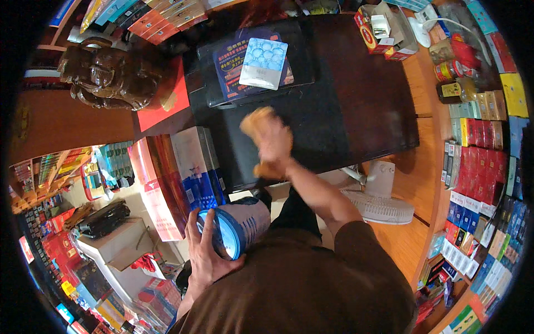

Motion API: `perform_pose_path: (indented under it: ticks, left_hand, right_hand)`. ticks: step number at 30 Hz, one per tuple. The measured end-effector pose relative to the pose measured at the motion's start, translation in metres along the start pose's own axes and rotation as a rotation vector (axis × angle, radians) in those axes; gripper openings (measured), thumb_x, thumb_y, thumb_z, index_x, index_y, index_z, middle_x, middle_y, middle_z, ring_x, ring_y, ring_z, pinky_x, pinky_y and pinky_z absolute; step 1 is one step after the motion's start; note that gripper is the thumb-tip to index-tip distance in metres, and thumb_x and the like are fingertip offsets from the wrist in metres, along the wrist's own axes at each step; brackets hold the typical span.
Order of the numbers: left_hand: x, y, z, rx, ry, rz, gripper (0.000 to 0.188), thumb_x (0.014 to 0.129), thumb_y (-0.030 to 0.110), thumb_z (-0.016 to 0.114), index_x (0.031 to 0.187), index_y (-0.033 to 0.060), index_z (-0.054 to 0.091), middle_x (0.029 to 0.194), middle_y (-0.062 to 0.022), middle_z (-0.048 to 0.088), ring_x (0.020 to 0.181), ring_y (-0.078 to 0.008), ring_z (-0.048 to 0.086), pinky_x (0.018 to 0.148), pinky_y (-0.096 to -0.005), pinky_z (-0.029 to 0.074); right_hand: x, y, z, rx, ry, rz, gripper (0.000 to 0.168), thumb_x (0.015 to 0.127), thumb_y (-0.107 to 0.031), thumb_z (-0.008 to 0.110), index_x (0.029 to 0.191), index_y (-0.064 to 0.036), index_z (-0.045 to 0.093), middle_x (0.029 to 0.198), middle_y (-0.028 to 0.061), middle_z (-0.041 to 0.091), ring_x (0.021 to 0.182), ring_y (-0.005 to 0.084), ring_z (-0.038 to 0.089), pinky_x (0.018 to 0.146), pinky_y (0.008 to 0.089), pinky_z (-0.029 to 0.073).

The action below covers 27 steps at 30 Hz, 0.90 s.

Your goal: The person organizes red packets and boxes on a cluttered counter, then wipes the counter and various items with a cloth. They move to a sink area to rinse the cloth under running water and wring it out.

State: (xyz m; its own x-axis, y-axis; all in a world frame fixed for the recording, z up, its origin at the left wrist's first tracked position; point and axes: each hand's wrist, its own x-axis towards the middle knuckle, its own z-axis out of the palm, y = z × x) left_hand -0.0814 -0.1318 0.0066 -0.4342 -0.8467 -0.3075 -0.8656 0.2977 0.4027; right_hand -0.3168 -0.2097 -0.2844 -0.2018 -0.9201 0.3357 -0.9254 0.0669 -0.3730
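Note:
My left hand (206, 250) grips a tub with a blue rim and lid (254, 221), tilted on its side against my brown shirt. Over the black desk mat (317, 121), my right hand (275, 144) holds a yellow-tan cloth (260, 119); both are blurred by motion. Part of the cloth hangs below the palm near the mat's front edge. Beyond that hand lies a blue and silver sachet (265, 62), on top of a dark printed booklet (229, 62) that bears writing.
A carved wooden figure (108, 75) stands on the left by a red paper (167, 96). Tall boxes (196, 163) stand at the desk's left edge. A white fan (379, 200) sits front right. An opened carton (386, 33) is at back right, beside packed shelves (479, 167).

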Motion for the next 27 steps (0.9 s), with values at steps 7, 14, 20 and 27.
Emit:
perform_pose_path:
  ticks: [7, 14, 20, 27]
  left_hand:
    - [-0.016, -0.014, -0.011, -0.029, 0.015, 0.038, 0.115, 0.042, 0.027, 0.09, 0.145, 0.0136, 0.04, 0.145, -0.0263, 0.03, 0.13, -0.0489, 0.036, 0.103, -0.0583, 0.039]
    - [-0.016, -0.016, -0.007, -0.036, 0.087, 0.072, 0.114, 0.042, 0.024, 0.088, 0.145, 0.0129, 0.041, 0.144, -0.0269, 0.032, 0.129, -0.0481, 0.038, 0.102, -0.0568, 0.04]
    - [0.009, -0.002, -0.017, 0.02, 0.166, 0.202, 0.112, 0.042, 0.024, 0.084, 0.144, 0.0114, 0.042, 0.143, -0.0275, 0.035, 0.127, -0.048, 0.043, 0.102, -0.054, 0.042]
    - [0.094, 0.014, -0.003, 0.213, 0.247, 0.19, 0.107, 0.048, 0.027, 0.082, 0.146, 0.0177, 0.041, 0.143, -0.0266, 0.035, 0.128, -0.0474, 0.039, 0.102, -0.056, 0.041]
  right_hand:
    - [-0.03, 0.103, -0.11, 0.542, -0.441, 0.029, 0.02, 0.091, -0.013, 0.052, 0.099, -0.008, 0.069, 0.11, 0.0122, 0.067, 0.105, 0.0283, 0.063, 0.094, 0.0406, 0.049]
    - [-0.05, 0.119, -0.08, -0.113, 0.262, 0.235, 0.026, 0.095, -0.022, 0.052, 0.112, -0.004, 0.061, 0.111, 0.0134, 0.06, 0.103, 0.0279, 0.057, 0.097, 0.0418, 0.045]
    - [-0.094, -0.092, -0.051, 0.93, -0.352, 0.137, 0.031, 0.085, -0.016, 0.064, 0.116, -0.012, 0.063, 0.12, 0.0084, 0.062, 0.115, 0.0262, 0.058, 0.102, 0.0404, 0.042]
    - [-0.054, 0.192, -0.105, 0.089, 0.103, 0.34, 0.022, 0.086, -0.011, 0.053, 0.103, -0.01, 0.066, 0.112, 0.0105, 0.061, 0.104, 0.0299, 0.057, 0.09, 0.0445, 0.045]
